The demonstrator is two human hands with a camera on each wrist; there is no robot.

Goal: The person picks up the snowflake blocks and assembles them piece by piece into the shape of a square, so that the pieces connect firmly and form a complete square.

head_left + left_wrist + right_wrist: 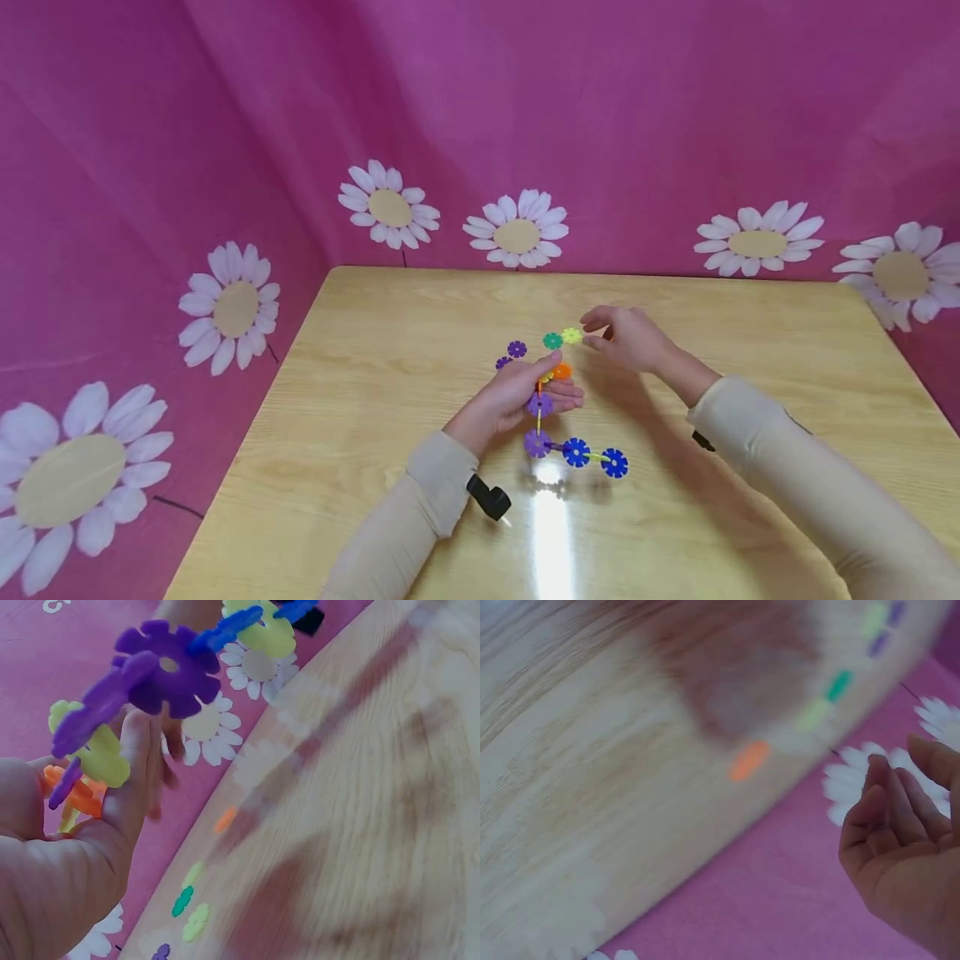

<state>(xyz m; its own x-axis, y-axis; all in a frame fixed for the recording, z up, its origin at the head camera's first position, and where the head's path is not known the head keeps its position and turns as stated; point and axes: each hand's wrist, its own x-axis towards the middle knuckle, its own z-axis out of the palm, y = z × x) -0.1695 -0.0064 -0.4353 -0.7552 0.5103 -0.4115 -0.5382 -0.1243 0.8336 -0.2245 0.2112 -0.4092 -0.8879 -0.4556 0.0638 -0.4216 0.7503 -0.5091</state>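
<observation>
My left hand [504, 398], palm turned up, pinches one end of a chain of interlocking flower-shaped plastic discs [537, 443]. Orange and yellow discs sit between its thumb and fingers. From there purple, yellow and blue discs [576, 452] run down and off to the right, above the table. In the left wrist view the purple disc [171, 669] shows large, slotted into its neighbours. My right hand [630, 340] hovers above the table near a loose yellow disc [572, 335]. Its fingers are loosely bent, with nothing visible between them in the right wrist view.
On the wooden table [390, 383], loose discs lie in a row: purple [517, 349], green [552, 340], yellow, and an orange disc [749, 760] seen in the wrist views. A pink cloth [600, 108] with white daisies hangs behind and to the left.
</observation>
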